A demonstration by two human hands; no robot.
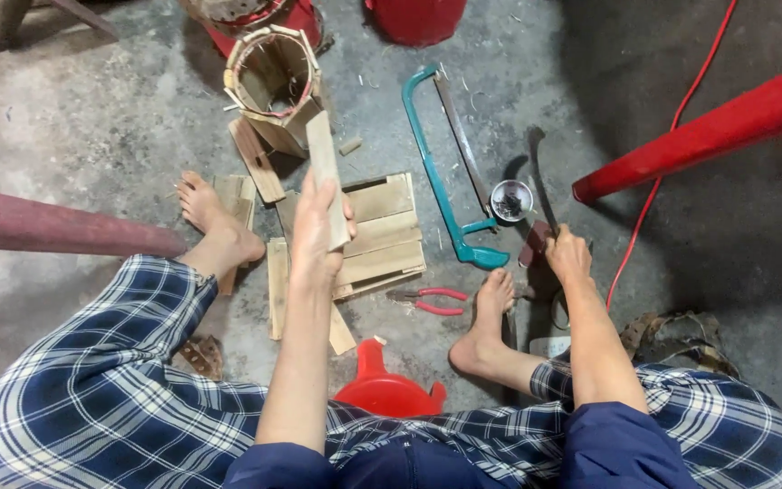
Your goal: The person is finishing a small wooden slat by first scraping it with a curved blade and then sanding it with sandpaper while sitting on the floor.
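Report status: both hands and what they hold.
Left hand grips a wooden slat, upright over the slatted crate. Right hand closed on the curved knife's handle, on the floor. Nothing between them.

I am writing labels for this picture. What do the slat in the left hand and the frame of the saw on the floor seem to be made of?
The slat in the left hand looks like bare, unpainted wood: pale tan and flat. The saw frame seems to be metal painted teal: thin, rigid and evenly coloured.
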